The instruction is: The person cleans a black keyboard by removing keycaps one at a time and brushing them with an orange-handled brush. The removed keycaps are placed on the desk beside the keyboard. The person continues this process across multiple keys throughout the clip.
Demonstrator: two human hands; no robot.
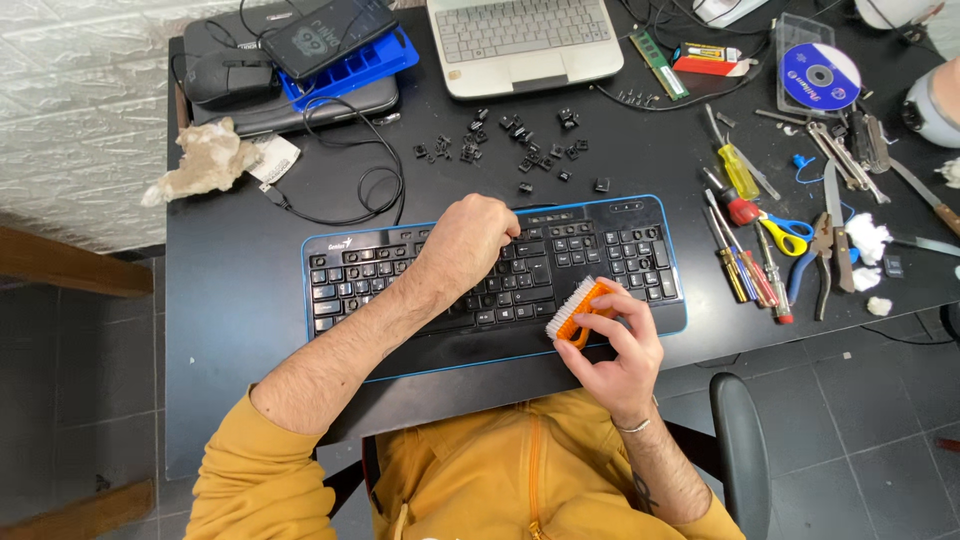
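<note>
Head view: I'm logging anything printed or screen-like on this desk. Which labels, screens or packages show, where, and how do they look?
Phone: top left, on a blue tray; dark rectangular screen.
Disc: top right, in a clear case; round, blue and silver label.
Paper tag: left, beside crumpled tissue; small, white.
Small package: right of the laptop; red and yellow.
Laptop: top centre; only its white keyboard shows.

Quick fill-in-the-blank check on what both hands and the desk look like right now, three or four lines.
1. The right hand holds a small ____ brush with white bristles.
2. The left hand rests on the black ____ with the blue edge.
3. Loose black keycaps lie between it and the ____ laptop.
4. Screwdrivers and scissors lie to the person's ____.

Missing words: orange; keyboard; white; right
</note>
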